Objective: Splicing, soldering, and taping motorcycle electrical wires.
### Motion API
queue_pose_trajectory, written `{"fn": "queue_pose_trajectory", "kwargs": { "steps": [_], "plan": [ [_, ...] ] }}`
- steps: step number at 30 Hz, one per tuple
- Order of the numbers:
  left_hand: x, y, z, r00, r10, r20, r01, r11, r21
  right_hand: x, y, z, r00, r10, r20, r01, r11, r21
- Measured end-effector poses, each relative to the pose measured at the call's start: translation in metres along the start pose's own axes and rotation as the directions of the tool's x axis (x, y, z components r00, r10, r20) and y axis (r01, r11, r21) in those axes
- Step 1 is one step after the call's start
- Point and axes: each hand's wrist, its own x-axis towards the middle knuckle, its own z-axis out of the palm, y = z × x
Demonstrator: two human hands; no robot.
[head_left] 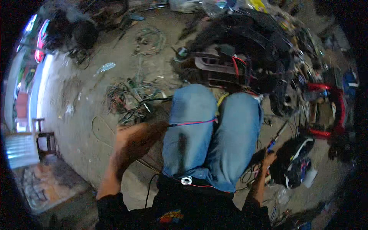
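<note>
My left hand (140,136) is closed at the left, beside my left knee. From its fingers a thin pair of red and blue wires (193,123) stretches to the right across my jeans, toward the gap between my knees. Low on the right, my right hand (269,159) appears closed around the lower end of a slim tool (271,145) with a blue handle and a long pale shaft. Motion blur hides its fingertips and the tool's exact kind. A small white ring-shaped part (186,180) with a thin red wire lies at my waist.
Ahead of my knees stands a dark vehicle part (226,69) with red wires. Tangled wires (132,97) lie on the floor at the left. At the right are a red-framed box (324,111) and a dark shoe-like item (299,161). A low board (51,184) sits lower left.
</note>
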Motion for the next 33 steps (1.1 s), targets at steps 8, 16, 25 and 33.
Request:
{"fn": "queue_pose_trajectory", "kwargs": {
  "steps": [8,16,25,33],
  "plan": [
    [0.005,0.018,-0.008,0.998,0.042,-0.055,-0.044,0.998,-0.039,-0.026,0.032,-0.023,0.885,0.366,0.288,-0.418,0.898,0.141],
    [-0.018,0.035,-0.005,0.998,-0.017,0.059,0.03,0.976,-0.217,-0.14,-0.143,-0.202,0.887,0.445,0.121,-0.412,0.647,0.641],
    [-0.034,0.055,-0.001,0.978,-0.047,0.204,0.106,0.952,-0.289,-0.141,-0.369,-0.323,0.596,-0.504,0.625,-0.014,0.772,0.635],
    [-0.038,0.054,0.003,0.991,-0.048,0.125,0.08,0.96,-0.267,-0.124,-0.386,-0.321,0.614,-0.498,0.612,0.085,0.813,0.576]
  ]
}}
